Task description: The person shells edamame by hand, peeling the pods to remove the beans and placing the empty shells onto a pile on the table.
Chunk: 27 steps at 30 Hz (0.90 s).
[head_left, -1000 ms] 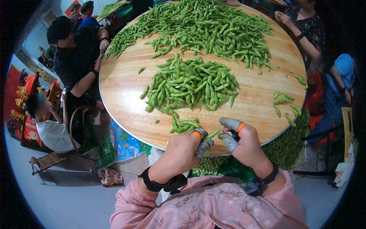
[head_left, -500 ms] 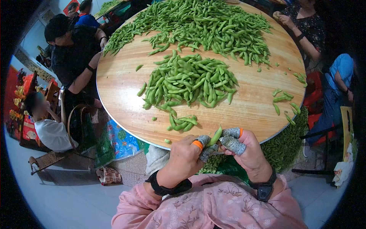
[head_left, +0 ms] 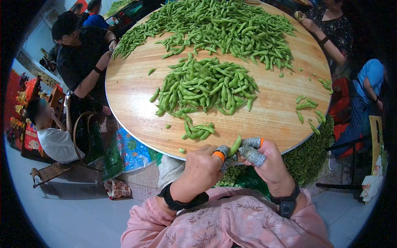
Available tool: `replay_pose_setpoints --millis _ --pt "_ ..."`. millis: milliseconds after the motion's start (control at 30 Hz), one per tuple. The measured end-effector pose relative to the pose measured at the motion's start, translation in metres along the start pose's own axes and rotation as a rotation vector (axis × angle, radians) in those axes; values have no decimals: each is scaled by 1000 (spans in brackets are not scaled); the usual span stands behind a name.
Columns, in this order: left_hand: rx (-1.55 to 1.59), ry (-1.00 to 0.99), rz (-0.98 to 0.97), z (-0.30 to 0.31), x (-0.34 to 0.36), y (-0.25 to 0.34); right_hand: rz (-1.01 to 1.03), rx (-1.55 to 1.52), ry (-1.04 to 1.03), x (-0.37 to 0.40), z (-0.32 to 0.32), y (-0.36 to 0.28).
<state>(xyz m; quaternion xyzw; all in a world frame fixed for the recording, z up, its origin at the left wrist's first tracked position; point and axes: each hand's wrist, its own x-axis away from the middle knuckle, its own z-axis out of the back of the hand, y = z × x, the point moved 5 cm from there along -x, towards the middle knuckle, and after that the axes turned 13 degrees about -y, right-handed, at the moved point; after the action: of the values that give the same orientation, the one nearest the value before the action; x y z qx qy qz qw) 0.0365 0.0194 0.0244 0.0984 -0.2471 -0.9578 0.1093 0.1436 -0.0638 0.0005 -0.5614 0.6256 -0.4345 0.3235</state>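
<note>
Near the table's front edge, a green soybean pod (head_left: pixel 236 144) stands tilted between my hands. My left hand (head_left: pixel 201 168) pinches it between thumb and forefinger, which wear grey knitted finger sleeves with an orange band. My right hand (head_left: pixel 271 165), in similar finger sleeves, is closed with its fingertips against the pod's right side; the exact contact at the lower end is hidden. Just beyond lies a small cluster of pods (head_left: pixel 199 131). Farther off is a medium heap of pods (head_left: pixel 206 84).
A large heap of pods (head_left: pixel 223 27) covers the far part of the round wooden table (head_left: pixel 136 107). Loose pods (head_left: pixel 308 105) lie at the right. More pods fill a pile (head_left: pixel 308 159) below the right edge. People sit around the table, including a person in black (head_left: pixel 80 58) at left.
The pod between my fingers has tipped more upright and risen slightly. Both hands keep nearly the same place. The person in black at left has raised their head a little.
</note>
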Motion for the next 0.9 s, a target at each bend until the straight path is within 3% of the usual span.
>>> replay_pose_setpoints --millis 133,200,267,300,367,400,467,500,567,600,700,767,900 --pt "-3 -2 -38 -6 4 0 3 47 50 -2 4 6" --pt "11 -7 -40 -12 6 -1 25 -63 -29 -5 1 7" --pt "464 -53 69 -19 7 -10 50 -103 -31 -6 3 12" --pt "463 -52 68 -18 6 -8 74 -144 -33 -6 3 14" --pt "1095 -57 114 -23 6 -10 93 -147 -40 -5 2 16" --pt "1094 -58 114 -25 7 -12 113 -150 -46 -4 2 16" --pt "1459 -49 195 -37 8 -21 124 -96 -22 -5 3 16" --pt "1458 -50 193 -32 5 -16 130 -43 3 -5 5 15" --pt "777 -50 151 -9 -4 -2 88 82 -21 -5 -2 1" --pt "776 -50 150 -10 -6 -3 45 206 -43 -5 -5 -3" --pt "706 4 57 -10 -9 -6 80 185 -64 -3 -3 2" --pt "938 -92 6 -15 -9 -9 103 163 -92 -3 0 3" --pt "1072 -153 60 -20 -2 -15 109 135 -153 -4 3 5"
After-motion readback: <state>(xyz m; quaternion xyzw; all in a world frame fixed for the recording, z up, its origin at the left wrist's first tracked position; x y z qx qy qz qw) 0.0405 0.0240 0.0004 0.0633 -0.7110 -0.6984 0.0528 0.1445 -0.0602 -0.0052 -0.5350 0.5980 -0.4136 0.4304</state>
